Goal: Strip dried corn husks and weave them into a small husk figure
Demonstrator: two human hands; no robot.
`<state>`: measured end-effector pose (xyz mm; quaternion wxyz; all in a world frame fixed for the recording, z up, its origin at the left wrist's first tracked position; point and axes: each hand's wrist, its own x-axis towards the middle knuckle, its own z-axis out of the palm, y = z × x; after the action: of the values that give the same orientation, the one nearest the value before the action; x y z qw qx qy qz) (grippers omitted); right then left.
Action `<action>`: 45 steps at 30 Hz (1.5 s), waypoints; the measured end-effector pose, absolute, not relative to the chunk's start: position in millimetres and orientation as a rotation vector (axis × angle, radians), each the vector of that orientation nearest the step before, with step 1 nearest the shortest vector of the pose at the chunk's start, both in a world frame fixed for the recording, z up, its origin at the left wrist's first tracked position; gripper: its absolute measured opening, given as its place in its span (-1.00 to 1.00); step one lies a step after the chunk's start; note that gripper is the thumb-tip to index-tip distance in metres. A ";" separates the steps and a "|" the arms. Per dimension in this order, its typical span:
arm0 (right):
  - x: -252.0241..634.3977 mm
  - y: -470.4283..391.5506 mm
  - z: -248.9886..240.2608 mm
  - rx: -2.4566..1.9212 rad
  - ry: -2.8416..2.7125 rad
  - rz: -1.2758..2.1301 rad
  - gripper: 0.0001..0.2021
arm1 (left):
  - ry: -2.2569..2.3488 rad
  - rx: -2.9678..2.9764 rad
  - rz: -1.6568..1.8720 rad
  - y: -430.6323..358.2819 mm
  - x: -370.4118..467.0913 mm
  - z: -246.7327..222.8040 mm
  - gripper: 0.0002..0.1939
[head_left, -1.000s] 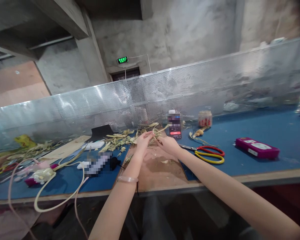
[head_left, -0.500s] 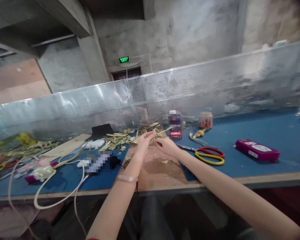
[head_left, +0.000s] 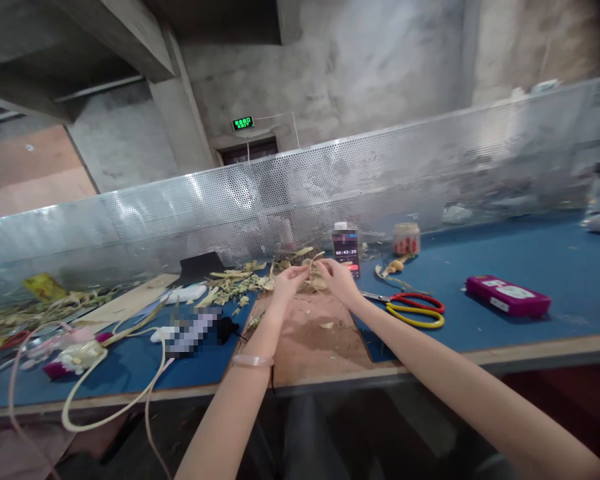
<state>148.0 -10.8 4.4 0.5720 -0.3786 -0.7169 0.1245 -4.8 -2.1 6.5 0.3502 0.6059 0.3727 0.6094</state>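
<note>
Dried stalk (head_left: 317,257) stood up between the left hand (head_left: 286,283) and right hand (head_left: 338,280), over the far part of the brown board (head_left: 310,343). The left fingers pinched it, thumb and fingers together; whether the curled right fingers gripped it, I could not tell. Looking brittle, it seemed to call for light, even pressure. Both arms reached forward, converging.

Scissors (head_left: 415,310) right of the board (head_left: 320,340), phone (head_left: 347,253) behind it, jar (head_left: 407,239) behind the scissors.
</note>
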 end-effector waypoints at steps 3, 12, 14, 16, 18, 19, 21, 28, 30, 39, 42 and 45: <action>154.1 -5.8 7.1 -0.839 -1.676 0.589 -0.65 | 0.937 1.634 1.502 -4.3 -3.0 6.6 -0.70; 161.8 -8.4 12.6 -0.804 -1.542 0.862 -0.68 | 0.926 1.720 1.393 -8.7 -1.7 7.2 -0.72; 161.5 -8.2 13.5 -0.814 -1.531 0.795 -0.68 | 0.925 1.746 1.381 -7.3 -2.1 6.5 -0.72; 160.9 -7.4 13.6 -0.805 -1.520 0.742 -0.68 | 0.932 1.756 1.378 -5.7 -2.1 5.9 -0.73; 160.2 -6.8 13.5 -0.796 -1.516 0.714 -0.68 | 0.941 1.749 1.382 -4.8 -1.9 5.5 -0.74; 160.0 -6.6 13.4 -0.795 -1.517 0.704 -0.68 | 0.946 1.744 1.383 -4.7 -1.8 5.5 -0.73; 159.5 -6.5 13.3 -0.788 -1.534 0.682 -0.70 | 0.946 1.736 1.380 -5.0 -2.1 5.5 -0.73; 159.7 -8.2 8.2 -0.780 -1.652 0.421 -0.54 | 0.956 1.649 1.512 -1.5 -7.9 6.4 -0.71; 159.6 -11.5 7.3 -0.784 -1.710 0.244 -0.51 | 0.939 1.595 1.543 0.7 -8.4 6.6 -0.71; 154.8 -15.0 3.9 -0.939 -1.955 -0.127 -0.71 | 1.021 1.696 1.523 -7.0 -4.1 10.4 -0.79; 155.0 -11.0 1.5 -0.945 -1.948 -0.126 -0.74 | 0.979 1.694 1.514 -7.2 -2.7 9.7 -0.79; 155.0 -8.8 0.4 -0.936 -1.945 -0.083 -0.77 | 0.962 1.681 1.503 -5.4 -1.7 7.9 -0.80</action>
<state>155.0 -8.8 0.4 0.4713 -0.3823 -0.7941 -0.0338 -1.7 -5.4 7.9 0.3382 0.6452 0.3693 0.5770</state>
